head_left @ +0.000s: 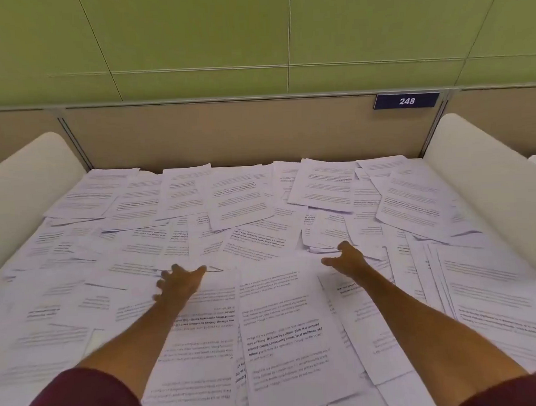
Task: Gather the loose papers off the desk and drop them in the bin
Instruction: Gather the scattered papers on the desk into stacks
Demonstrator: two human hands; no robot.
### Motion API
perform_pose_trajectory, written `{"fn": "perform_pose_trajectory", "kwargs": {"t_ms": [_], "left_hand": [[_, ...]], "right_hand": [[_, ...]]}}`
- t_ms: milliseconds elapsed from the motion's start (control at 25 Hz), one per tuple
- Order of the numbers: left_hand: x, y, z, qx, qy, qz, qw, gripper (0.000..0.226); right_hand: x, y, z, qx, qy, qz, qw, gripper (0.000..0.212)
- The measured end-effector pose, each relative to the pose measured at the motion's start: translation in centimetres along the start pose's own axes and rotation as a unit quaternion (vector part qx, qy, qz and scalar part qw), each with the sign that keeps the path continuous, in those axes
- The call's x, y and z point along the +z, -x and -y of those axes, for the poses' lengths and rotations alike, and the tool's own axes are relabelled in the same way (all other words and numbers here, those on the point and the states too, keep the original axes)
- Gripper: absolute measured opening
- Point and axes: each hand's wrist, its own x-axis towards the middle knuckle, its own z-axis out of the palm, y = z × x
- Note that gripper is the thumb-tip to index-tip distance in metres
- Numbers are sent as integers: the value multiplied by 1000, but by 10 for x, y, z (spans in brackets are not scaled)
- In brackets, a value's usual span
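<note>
Left hand (179, 282) and right hand (345, 259) spread open over papers (238, 198); a hasty sweep could scatter sheets over the edge.

I have one feed, from the wide-angle camera worn on the person's head, facing forward and tilted down. It sits close over the near edge of the spread of papers (285, 320), which fills the lower half of the frame. The tan partition (226, 133) crosses the middle, and the green wall (251, 33) takes the top. Both forearms enter from the bottom corners, the left hand (178, 283) and right hand (346, 261) landing near centre.
</note>
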Motion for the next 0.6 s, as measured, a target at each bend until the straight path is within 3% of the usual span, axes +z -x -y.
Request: {"fn": "perform_pose_trajectory", "kwargs": {"t_ms": [120, 240, 480, 600], "left_hand": [[-6, -19, 35, -120, -1, -9, 993, 101], [8, -17, 35, -138, 19, -23, 990, 105], [42, -3, -23, -103, 96, 10, 990, 102], [36, -18, -23, -98, 147, 20, 984, 101]], "right_hand": [[2, -7, 1, 80, 29, 36, 996, 106], [20, -4, 20, 77, 100, 71, 989, 124], [69, 0, 67, 32, 102, 61, 992, 103], [65, -3, 65, 49, 19, 49, 997, 81]]}}
